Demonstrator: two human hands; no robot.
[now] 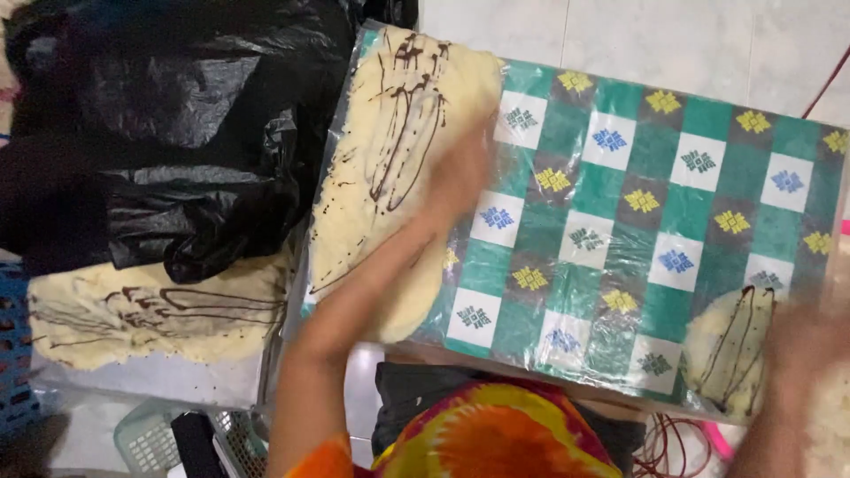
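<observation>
My left hand (456,177) lies flat on a large sheet of pale dough (390,168) streaked with dark chocolate lines, spread over the left end of a table covered with a green checked plastic cloth (637,204). The hand is blurred. My right hand (801,341) is at the table's right front corner, beside a small dough round (726,350) with chocolate lines; motion blur hides whether it grips it.
A black plastic bag (177,124) lies to the left over another chocolate-streaked dough sheet (150,319) on clear plastic. A blue crate edge (13,345) and a pale basket (146,438) sit low left. White floor tiles (620,35) lie beyond the table.
</observation>
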